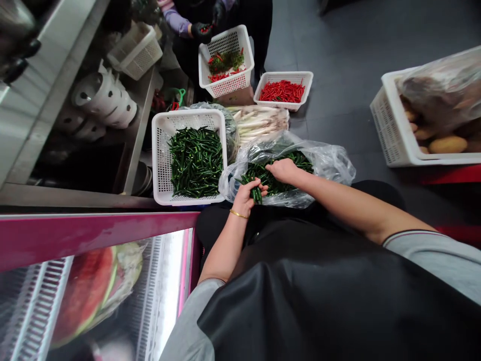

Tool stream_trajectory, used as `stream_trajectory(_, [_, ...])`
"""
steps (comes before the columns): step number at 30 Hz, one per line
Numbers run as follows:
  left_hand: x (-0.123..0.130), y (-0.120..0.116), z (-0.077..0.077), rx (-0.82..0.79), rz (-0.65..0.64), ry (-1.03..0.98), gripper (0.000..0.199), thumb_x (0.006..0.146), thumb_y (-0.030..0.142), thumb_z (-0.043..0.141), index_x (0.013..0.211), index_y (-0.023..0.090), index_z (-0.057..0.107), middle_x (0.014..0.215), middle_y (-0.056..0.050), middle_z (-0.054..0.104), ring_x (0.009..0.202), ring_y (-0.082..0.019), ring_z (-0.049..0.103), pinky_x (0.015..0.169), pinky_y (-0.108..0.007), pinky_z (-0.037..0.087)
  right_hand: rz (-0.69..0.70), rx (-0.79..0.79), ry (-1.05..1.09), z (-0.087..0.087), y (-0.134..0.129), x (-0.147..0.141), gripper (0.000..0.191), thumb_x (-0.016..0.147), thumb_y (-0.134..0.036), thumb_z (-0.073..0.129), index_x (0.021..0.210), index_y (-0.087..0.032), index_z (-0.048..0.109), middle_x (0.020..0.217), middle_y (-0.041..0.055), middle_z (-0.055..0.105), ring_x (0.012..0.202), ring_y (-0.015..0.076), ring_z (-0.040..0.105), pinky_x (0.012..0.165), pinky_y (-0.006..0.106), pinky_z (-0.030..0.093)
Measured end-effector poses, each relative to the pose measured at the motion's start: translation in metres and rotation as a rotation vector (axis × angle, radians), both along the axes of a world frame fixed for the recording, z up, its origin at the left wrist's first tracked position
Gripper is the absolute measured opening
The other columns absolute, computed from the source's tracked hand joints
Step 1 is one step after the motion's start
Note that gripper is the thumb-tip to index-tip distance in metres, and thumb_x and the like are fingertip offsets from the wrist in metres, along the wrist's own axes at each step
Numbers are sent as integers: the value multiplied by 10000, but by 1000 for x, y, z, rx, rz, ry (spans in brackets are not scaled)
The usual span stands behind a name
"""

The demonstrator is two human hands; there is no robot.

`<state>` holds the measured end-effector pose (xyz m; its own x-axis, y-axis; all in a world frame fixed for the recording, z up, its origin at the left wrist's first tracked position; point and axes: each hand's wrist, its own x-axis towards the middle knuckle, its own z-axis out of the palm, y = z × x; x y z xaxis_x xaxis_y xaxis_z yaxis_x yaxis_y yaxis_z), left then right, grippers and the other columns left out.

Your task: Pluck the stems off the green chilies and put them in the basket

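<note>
Green chilies [256,194] in a small bunch sit in the left hand [244,199], just right of the frame's centre, with their long axis slanting from upper left to lower right. The left fingers curl around the bunch from below, and its upper-left ends stick out past them. The left hand is the nearer one, in contact with the bunch. The right hand [287,171] is just above and to the right, apart from it, so the bunch lies to the lower left of the right fingertips. The right fingers are drawn together and bent down over the loose chilies; whether they pinch one, I cannot tell.

Under and around both hands is an open clear plastic bag [336,160] with more green chilies inside. Just beside it on the left stands a white basket [162,155] holding a heap of green chilies [197,163]. Above the bag lie pale stalks [261,123], and beyond them a white tray [308,84] of red chilies [282,92]. At upper centre, a co-worker's gloved hand [202,32] is over another white basket [246,45]. At far right is a crate [387,128] with potato-like produce [448,144].
</note>
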<state>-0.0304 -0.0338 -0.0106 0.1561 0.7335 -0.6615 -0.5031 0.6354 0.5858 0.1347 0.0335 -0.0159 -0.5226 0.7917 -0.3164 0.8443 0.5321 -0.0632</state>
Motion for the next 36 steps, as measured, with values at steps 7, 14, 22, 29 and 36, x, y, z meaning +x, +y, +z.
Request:
stream_trajectory(7, [-3, 1, 6, 251, -3, 301, 334, 578, 300, 780, 796, 146, 579, 801, -48, 681, 553, -88, 527, 523, -231, 410, 151, 10, 33, 14, -8, 8, 322, 911, -189, 368, 1069, -165, 648, 950, 152, 669, 794, 220, 647, 608, 268, 371])
stream_trajectory(14, [4, -4, 1, 567, -486, 581, 318, 510, 253, 811, 725, 148, 602, 697, 13, 602, 680, -132, 528, 659, -256, 409, 179, -32, 150, 27, -53, 26, 334, 931, -370, 419, 968, -138, 657, 925, 133, 663, 713, 171, 609, 545, 242, 304])
stream_trajectory(22, [-13, -29, 20, 325, -456, 56, 440, 567, 381, 795, 868, 144, 578, 617, -4, 586, 515, -107, 518, 517, -239, 382, 192, -371, 696, 40, -49, 36, 476, 924, -508, 356, 649, -178, 560, 589, 4, 545, 546, 105, 458, 564, 236, 306])
stream_trajectory(29, [-26, -43, 28, 314, -680, -74, 493, 473, 417, 842, 804, 129, 619, 587, -29, 579, 501, -124, 528, 487, -248, 385, 310, -808, 777, 70, -70, 24, 469, 875, -537, 451, 584, -174, 515, 527, -34, 449, 499, 80, 384, 510, 219, 288])
stream_trajectory(36, [-39, -50, 46, 367, -863, 58, 460, 487, 322, 857, 859, 120, 676, 715, -44, 637, 604, -130, 566, 604, -262, 448, 409, -963, 143, 70, -55, 10, 333, 791, -414, 615, 599, -143, 625, 551, 30, 577, 507, 118, 504, 518, 241, 354])
